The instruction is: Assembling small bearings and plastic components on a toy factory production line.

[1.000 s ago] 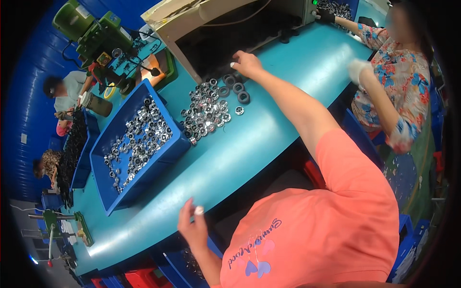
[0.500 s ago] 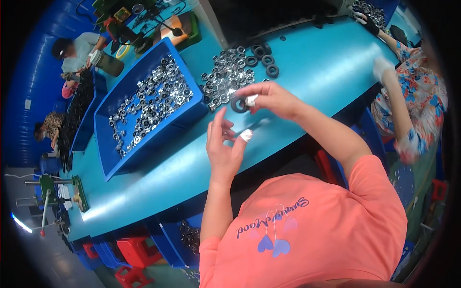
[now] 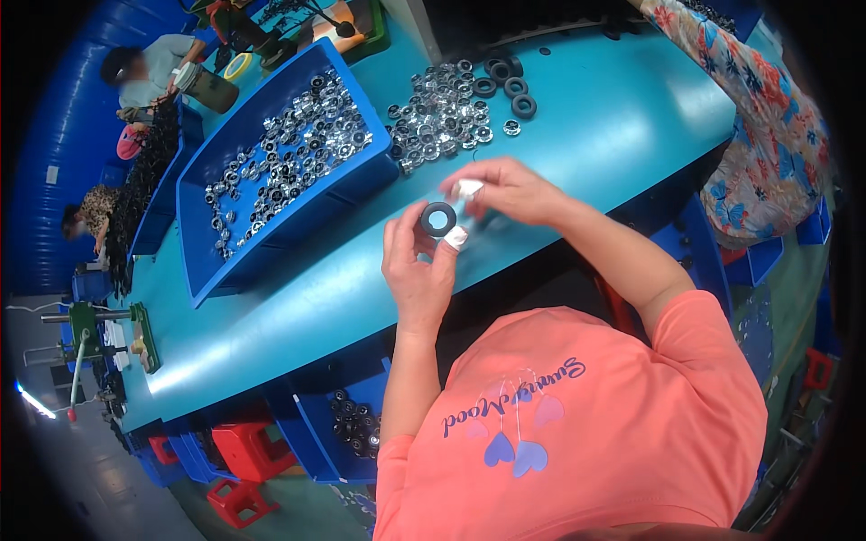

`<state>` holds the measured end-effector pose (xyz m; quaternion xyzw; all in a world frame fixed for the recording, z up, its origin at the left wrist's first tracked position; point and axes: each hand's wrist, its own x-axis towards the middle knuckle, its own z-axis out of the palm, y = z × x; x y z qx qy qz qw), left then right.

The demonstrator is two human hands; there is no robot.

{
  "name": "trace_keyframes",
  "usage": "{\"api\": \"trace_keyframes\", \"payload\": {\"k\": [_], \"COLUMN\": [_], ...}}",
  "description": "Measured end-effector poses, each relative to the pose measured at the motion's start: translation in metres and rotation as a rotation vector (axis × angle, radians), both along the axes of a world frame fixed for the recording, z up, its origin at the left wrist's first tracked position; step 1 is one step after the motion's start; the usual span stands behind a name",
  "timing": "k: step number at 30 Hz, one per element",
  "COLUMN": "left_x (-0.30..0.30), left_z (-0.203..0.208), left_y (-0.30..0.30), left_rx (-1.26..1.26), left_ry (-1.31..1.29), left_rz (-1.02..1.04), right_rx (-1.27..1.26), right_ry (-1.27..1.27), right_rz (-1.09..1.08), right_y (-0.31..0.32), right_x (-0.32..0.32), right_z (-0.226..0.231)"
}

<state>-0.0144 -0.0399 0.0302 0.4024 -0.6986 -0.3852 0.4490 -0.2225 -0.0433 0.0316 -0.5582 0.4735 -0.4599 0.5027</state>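
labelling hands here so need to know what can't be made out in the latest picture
All in the head view:
Right grip: motion blur obscures the fingertips; whether it holds anything is unclear.
Left grip: some fingertips hidden behind the black ring.
Co-worker's hand beyond the floral sleeve: cut off by the top edge.
Silver parts: too small, overlapping to count.

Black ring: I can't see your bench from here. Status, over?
Left hand holding black ring. Right hand nearby, blurred, grip unclear. Blue bin to the left, not in the way.
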Motion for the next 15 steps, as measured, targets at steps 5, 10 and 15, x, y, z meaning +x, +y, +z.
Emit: {"api": "trace_keyframes", "payload": {"k": [5, 10, 15], "left_x": [0.011, 0.022, 0.03], "left_z": [-0.002, -0.015, -0.018], "left_y": [0.008, 0.011, 0.02], "left_rx": [-0.02, 0.679, 1.044], "left_ry": [0.001, 0.8, 1.305], "left_rz": [0.054, -0.14, -0.262], "right_rx": [-0.422, -0.468, -0.465], "right_ry": [0.848, 0.993, 1.021], "right_rz": [-0.356, -0.342, -0.314], "right_y": [-0.018, -0.029, -0.033], "right_x": [-0.044, -0.051, -0.052], "right_z": [-0.019, -0.033, -0.038]}}
